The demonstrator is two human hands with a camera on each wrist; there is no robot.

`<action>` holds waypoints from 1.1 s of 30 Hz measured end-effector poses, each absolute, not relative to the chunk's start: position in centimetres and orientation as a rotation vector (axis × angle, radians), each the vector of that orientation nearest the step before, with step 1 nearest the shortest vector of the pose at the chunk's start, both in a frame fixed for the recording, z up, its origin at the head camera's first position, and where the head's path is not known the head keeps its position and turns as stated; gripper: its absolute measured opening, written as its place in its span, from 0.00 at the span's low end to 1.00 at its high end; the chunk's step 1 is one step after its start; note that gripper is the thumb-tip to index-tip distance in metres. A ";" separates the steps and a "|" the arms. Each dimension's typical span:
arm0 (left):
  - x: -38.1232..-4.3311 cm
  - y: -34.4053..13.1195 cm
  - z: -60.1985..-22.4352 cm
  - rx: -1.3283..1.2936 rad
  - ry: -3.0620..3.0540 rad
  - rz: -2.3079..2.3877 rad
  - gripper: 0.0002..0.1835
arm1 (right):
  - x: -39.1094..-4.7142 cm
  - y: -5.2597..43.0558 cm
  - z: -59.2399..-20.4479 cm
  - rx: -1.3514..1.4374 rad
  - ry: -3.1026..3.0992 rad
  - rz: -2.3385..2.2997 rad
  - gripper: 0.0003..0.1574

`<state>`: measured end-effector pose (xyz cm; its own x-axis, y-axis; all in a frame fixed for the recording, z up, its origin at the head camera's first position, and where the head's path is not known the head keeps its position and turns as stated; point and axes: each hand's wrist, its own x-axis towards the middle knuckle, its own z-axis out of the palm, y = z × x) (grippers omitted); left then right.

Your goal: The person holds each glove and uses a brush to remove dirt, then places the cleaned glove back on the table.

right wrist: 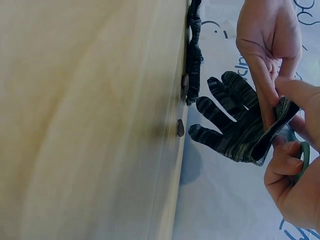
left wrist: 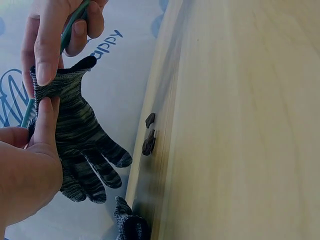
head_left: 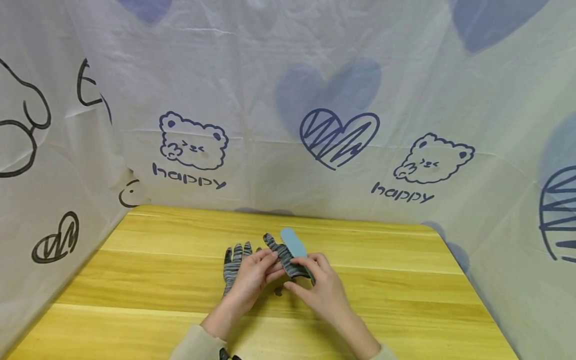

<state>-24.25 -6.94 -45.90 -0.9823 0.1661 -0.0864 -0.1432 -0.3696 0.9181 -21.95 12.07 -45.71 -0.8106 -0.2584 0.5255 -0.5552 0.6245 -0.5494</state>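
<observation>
A grey-and-black striped knit glove is held up between both hands, above the table. My left hand pinches it near the cuff; in the left wrist view the thumb presses on the knit and the glove's fingers hang down. My right hand grips the cuff's other side, together with a flat light-blue piece with a rounded end. That piece appears as a thin green edge in the left wrist view. A second striped glove lies on the table beside the left hand, partly hidden by it.
Small dark scraps lie on the wood-grain table below the hands; they also show as a dark piece in the left wrist view. A white printed sheet hangs behind the table and along its sides.
</observation>
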 end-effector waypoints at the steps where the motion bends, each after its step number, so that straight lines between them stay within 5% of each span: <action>1: -24.2 -6.9 -45.9 0.032 1.644 2.454 0.09 | -22.0 12.1 -45.7 0.647 -2.443 1.018 0.31; 11: -24.2 -7.1 -45.9 0.062 1.662 2.431 0.10 | -22.0 12.1 -45.9 0.642 -2.390 1.070 0.15; 22: -24.1 -7.0 -45.8 0.084 1.690 2.385 0.10 | -22.5 12.6 -46.1 0.596 -2.318 1.178 0.14; 33: -24.2 -6.9 -45.9 0.222 1.641 2.351 0.25 | -22.6 12.8 -45.6 0.400 -2.265 1.536 0.07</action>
<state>-24.25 -6.94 -45.87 -0.9530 0.3017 -0.0264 -0.1288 -0.3249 0.9369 -22.56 12.79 -45.55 -0.8899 -0.0251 0.4554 -0.4323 0.3644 -0.8248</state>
